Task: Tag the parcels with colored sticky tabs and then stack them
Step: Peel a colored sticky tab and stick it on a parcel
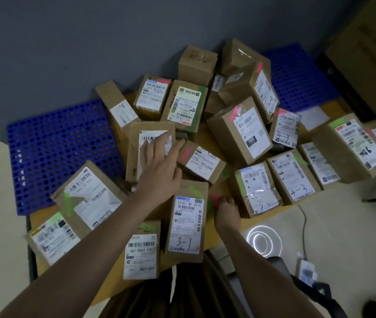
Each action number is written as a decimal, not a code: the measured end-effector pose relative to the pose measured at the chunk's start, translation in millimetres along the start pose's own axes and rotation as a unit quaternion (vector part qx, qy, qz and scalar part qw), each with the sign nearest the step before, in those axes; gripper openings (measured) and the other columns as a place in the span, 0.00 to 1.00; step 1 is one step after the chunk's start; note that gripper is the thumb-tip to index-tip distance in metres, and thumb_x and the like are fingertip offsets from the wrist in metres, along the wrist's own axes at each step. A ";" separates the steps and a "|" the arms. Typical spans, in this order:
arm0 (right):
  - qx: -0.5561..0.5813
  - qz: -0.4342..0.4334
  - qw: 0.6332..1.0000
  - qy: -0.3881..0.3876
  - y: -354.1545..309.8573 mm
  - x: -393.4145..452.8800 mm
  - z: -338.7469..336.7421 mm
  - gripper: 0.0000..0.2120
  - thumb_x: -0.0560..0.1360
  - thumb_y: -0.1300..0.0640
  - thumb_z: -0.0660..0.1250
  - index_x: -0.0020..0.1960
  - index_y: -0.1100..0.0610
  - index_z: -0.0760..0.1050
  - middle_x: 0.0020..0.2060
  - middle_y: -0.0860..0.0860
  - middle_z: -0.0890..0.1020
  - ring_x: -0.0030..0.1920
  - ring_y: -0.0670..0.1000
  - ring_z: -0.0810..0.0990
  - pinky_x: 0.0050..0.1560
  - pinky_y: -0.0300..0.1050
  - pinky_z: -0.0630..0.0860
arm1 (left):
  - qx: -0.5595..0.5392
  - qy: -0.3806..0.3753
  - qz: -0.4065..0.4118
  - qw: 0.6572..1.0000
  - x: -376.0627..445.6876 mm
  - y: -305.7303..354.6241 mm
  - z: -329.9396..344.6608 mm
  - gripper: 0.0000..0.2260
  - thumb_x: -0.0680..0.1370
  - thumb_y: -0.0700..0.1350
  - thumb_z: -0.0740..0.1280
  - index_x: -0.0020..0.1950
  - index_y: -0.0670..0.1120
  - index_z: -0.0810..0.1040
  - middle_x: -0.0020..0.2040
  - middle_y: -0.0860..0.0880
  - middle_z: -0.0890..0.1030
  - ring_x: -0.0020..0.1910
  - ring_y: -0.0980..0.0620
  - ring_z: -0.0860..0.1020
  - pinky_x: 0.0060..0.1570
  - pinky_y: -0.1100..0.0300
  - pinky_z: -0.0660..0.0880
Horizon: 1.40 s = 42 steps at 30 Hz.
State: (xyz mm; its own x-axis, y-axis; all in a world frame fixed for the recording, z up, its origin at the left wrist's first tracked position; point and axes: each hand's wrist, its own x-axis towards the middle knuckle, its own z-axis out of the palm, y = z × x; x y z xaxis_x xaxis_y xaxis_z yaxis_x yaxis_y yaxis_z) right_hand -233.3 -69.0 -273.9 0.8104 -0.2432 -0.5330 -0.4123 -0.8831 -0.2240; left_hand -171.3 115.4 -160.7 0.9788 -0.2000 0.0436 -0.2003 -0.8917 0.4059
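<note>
We reach across a heap of brown parcels with our left hand [159, 161], fingers straight and spread over the white label of an untagged box [150, 150] near the middle of the pile; the hand is released and rests flat, gripping nothing. Our right hand [227, 211] sits low between the parcel marked 3-1 [186, 222] and its neighbour, fingers curled down by what looks like a small pad of pink and green sticky tabs [213, 201]; whether it pinches a tab we cannot tell, since the fingertips are hidden.

Most boxes around us already carry a green or pink strip, including the small box [202, 160] just right of our left fingers. They lie loose and overlapping on a yellow-topped table [219, 226], with blue perforated pallets [54, 148] behind, and nothing is stacked yet.

The risk, as we judge it, is twofold. Parcels lean on one another, so pulling the box under our left hand could tip its neighbours or push one off the table edge. And with tagged and untagged boxes mixed, one could easily be missed or tagged twice.
</note>
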 end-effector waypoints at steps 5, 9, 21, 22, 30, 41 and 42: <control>0.035 0.016 0.999 0.018 5.0 7.8 5.3 0.13 0.78 0.66 0.56 0.60 0.61 0.73 0.56 0.58 0.77 0.57 0.57 0.76 0.53 0.48 0.74 | -0.027 0.011 0.015 0.999 -4.2 5.1 3.8 0.25 0.74 0.39 0.63 0.72 0.49 0.65 0.72 0.43 0.61 0.72 0.46 0.54 0.73 0.44 0.45; 0.099 0.049 0.994 0.024 7.3 12.5 5.6 0.09 0.77 0.66 0.60 0.55 0.61 0.75 0.52 0.57 0.79 0.52 0.57 0.78 0.49 0.49 0.76 | -0.045 0.015 0.018 0.999 -5.0 8.1 5.5 0.25 0.75 0.38 0.63 0.72 0.49 0.65 0.72 0.44 0.61 0.72 0.47 0.54 0.72 0.45 0.42; 0.139 -0.015 0.980 0.141 8.7 2.5 -19.6 0.04 0.79 0.58 0.62 0.52 0.56 0.75 0.46 0.52 0.81 0.45 0.52 0.78 0.39 0.44 0.71 | -0.063 0.005 0.023 0.998 4.0 19.9 8.0 0.23 0.76 0.39 0.63 0.71 0.50 0.67 0.69 0.49 0.64 0.68 0.52 0.57 0.69 0.54 0.47; 0.186 -0.024 0.968 0.166 6.0 -4.5 -29.5 0.03 0.79 0.56 0.64 0.50 0.54 0.76 0.44 0.50 0.81 0.43 0.49 0.79 0.38 0.43 0.72 | -0.080 0.000 0.020 0.997 5.0 22.1 6.8 0.22 0.77 0.40 0.63 0.70 0.50 0.68 0.68 0.50 0.65 0.66 0.55 0.58 0.67 0.57 0.50; 0.656 -0.097 0.748 0.041 -53.9 -47.3 -125.2 0.02 0.72 0.65 0.71 0.44 0.63 0.78 0.36 0.55 0.84 0.37 0.47 0.82 0.35 0.35 0.76 | -0.474 -0.169 -0.152 0.851 27.0 50.4 -18.0 0.05 0.77 0.50 0.67 0.51 0.55 0.81 0.50 0.49 0.81 0.42 0.61 0.80 0.41 0.68 0.75; 0.110 -0.516 0.796 0.297 -88.9 -32.0 -158.2 0.13 0.77 0.56 0.64 0.53 0.62 0.82 0.48 0.55 0.83 0.47 0.52 0.79 0.50 0.37 0.73 | -0.564 -0.126 -0.260 0.773 40.3 15.3 -69.0 0.08 0.74 0.46 0.71 0.49 0.44 0.84 0.44 0.44 0.85 0.46 0.46 0.83 0.50 0.56 0.79; 0.088 -0.526 0.788 0.306 -93.8 -31.0 -161.3 0.12 0.77 0.57 0.63 0.52 0.62 0.82 0.47 0.55 0.83 0.46 0.52 0.79 0.50 0.37 0.71 | -0.574 -0.128 -0.261 0.766 39.6 12.7 -73.4 0.09 0.74 0.47 0.71 0.50 0.43 0.84 0.45 0.44 0.85 0.45 0.47 0.82 0.48 0.58 0.80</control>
State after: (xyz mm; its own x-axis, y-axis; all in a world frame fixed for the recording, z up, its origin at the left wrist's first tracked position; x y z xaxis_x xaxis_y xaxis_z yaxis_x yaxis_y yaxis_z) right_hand -152.6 -43.3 -104.8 0.7693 0.3906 0.5056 0.6146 -0.6688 -0.4184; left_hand -132.0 126.0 -86.8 0.8430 -0.1429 -0.5185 0.5280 0.0366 0.8484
